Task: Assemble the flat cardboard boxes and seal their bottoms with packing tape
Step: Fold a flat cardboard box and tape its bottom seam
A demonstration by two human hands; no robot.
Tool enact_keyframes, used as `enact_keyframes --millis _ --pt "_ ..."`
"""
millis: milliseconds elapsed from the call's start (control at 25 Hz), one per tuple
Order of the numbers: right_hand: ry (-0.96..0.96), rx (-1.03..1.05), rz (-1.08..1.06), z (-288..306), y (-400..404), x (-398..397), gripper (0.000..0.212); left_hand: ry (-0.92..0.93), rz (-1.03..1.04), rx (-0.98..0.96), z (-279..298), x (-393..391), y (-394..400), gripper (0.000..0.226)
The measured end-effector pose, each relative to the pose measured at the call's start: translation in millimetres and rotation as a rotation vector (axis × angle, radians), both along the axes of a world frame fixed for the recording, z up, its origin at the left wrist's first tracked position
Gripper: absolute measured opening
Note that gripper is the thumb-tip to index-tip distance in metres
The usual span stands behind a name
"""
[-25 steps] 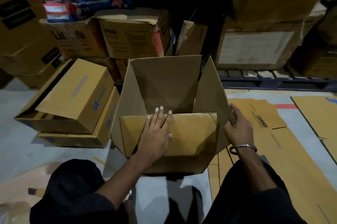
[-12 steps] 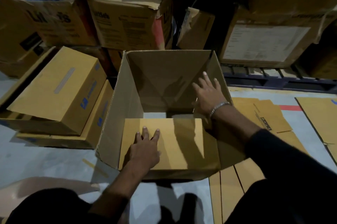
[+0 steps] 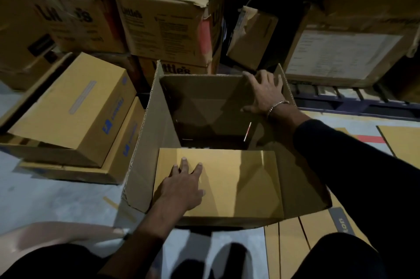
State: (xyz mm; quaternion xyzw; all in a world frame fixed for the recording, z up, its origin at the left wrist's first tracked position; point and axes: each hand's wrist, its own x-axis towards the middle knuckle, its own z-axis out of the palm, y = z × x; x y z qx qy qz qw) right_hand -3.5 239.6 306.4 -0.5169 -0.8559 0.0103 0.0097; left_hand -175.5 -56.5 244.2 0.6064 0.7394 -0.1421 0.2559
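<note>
On my feed, the left hand (image 3: 181, 184) lies flat, fingers straight, on the near folded flap (image 3: 238, 178) of the open cardboard box (image 3: 147, 142) on the floor, while the right hand (image 3: 266, 94), fingers spread, touches its far right corner.

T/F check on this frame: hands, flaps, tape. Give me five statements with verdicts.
1. The left hand lies flat on the near flap. True.
2. The right hand holds a tape roll. False: it holds nothing; it rests with fingers spread at the far right corner of the box.
3. All four flaps are folded shut. False: only the near flap is down; the rest stand up.
4. Finished boxes lie stacked to the left. True.
5. Tape already runs across the near flap. False: none shows.
</note>
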Motion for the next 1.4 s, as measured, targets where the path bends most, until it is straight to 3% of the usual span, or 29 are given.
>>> enact_keyframes --millis 80,200,360,560,680,800,1040,1120,1240,1320,1400 --pt "0.02 -0.037 0.033 -14 -27 11 0.122 0.011 -0.001 -0.001 1 2 2 0.085" --pt "0.043 -0.207 0.11 -38 -74 33 0.135 0.02 -0.003 -0.014 2 3 1 0.084" --pt "-0.079 -0.364 0.182 -68 -100 57 0.142 0.056 0.0 0.052 9 7 -7 0.082" --pt "-0.004 -0.407 0.143 -110 -116 56 0.14 0.193 0.075 0.556 65 6 -15 0.067" --pt "0.013 -0.386 0.131 -121 -125 52 0.134 0.296 0.256 0.754 90 -18 -23 0.07" --pt "0.009 -0.376 0.107 -124 -133 45 0.13 0.181 0.39 0.691 87 -18 -31 0.077" --pt "-0.063 -0.336 0.079 -93 -146 44 0.122 -0.151 0.075 0.56 57 39 -25 0.08" --pt "0.122 -0.27 0.028 -66 -158 43 0.11 -0.142 0.02 0.509 39 45 -24 0.075" --pt "0.495 0.07 -0.183 -18 -200 62 0.095 -0.164 -0.011 0.423 13 49 -21 0.067" --pt "0.555 0.215 -0.397 3 -232 84 0.089 -0.144 -0.103 0.324 -4 48 -21 0.072" --pt "0.529 0.082 -0.578 15 -252 104 0.086 -0.094 -0.171 0.25 -19 45 -22 0.079"
